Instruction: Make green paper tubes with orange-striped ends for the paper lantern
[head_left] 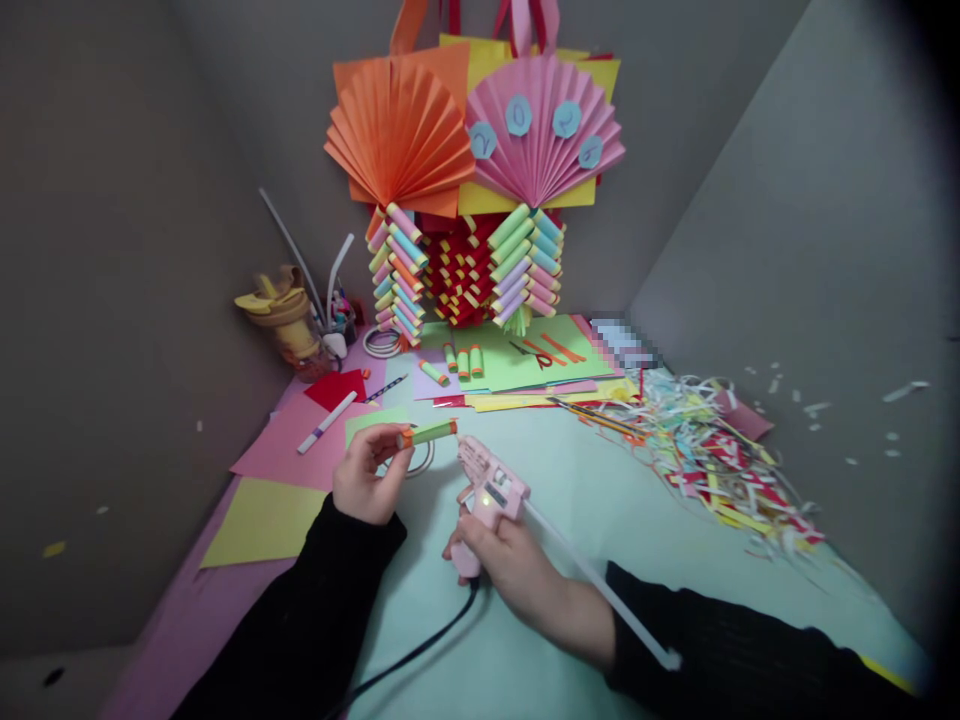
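A green paper roll with orange ends (429, 434) is pinched near its left end between the thumb and fingers of my left hand (373, 474). My right hand (501, 552) is wrapped round the handle of a pink glue gun (491, 482), whose nozzle is close to the roll's right end; whether they touch is unclear. A long translucent glue stick (600, 585) sticks out of the gun's back, and a black cord (420, 648) runs down from its handle. Several similar green rolls (470, 362) lie farther back on the table.
Orange (405, 125) and pink (544, 125) paper fans hang at the back with paper-roll strings. Red scissors (544, 360) lie on green paper. Paper scraps (720, 450) are heaped right, near pencils (600, 417). A marker (327, 422) and coloured sheets lie left, a plant pot (289, 325) behind.
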